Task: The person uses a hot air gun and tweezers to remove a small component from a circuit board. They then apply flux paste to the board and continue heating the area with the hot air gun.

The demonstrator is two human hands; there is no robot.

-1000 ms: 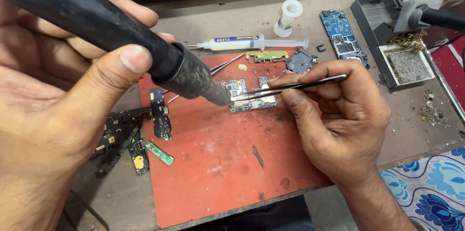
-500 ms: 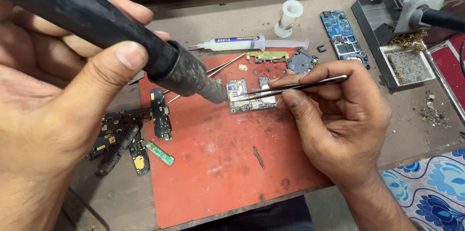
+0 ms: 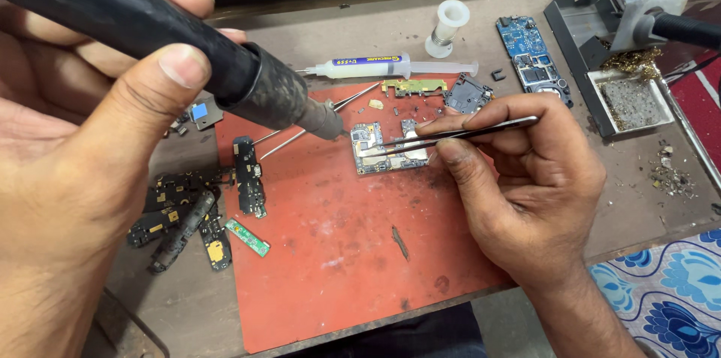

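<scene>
Steadily: left hand (image 3: pixel 82 170) grips the black hot-air handpiece (image 3: pixel 165 42); right hand (image 3: pixel 526 178) pinches steel tweezers (image 3: pixel 458 132), tips beyond fingertips on the small green circuit board (image 3: pixel 390 149); keep the nozzle just off it.

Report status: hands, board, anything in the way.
Left hand grips hot-air handle, nozzle over circuit board. Right hand holds tweezers on board. Nothing blocking.

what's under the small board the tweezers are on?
The circuit board lies flat on the red mat, which sits on the brown workbench. The tweezers in the right hand cross its top. Its underside is hidden.
</scene>
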